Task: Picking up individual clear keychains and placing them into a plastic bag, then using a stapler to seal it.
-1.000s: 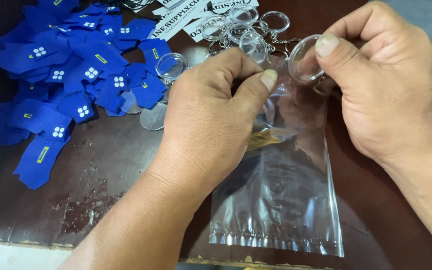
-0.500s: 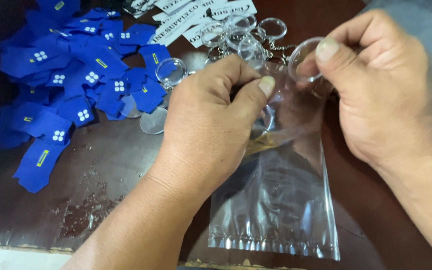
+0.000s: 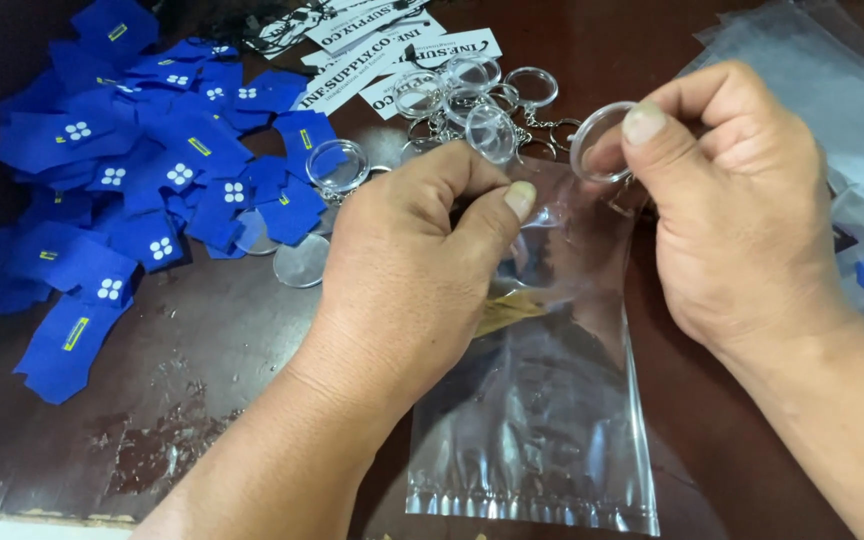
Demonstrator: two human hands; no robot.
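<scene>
Hands at the mouth of a clear plastic bag, one pinching film, one pinching a clear round keyring case.

Left hand: thumb and fingers closed on the bag's upper edge, apparently to hold the mouth open. Right hand: thumb and forefinger clamped on the case, just above that opening. Bag lies flat on the dark worktop between both wrists. Beyond the fingertips: more clear cases with rings, white printed strips. Left of the left hand: blue fabric tags.

The fabric tags are bright blue with small white and yellow marks. The plastic bag is clear. The tabletop is dark brown.
</scene>
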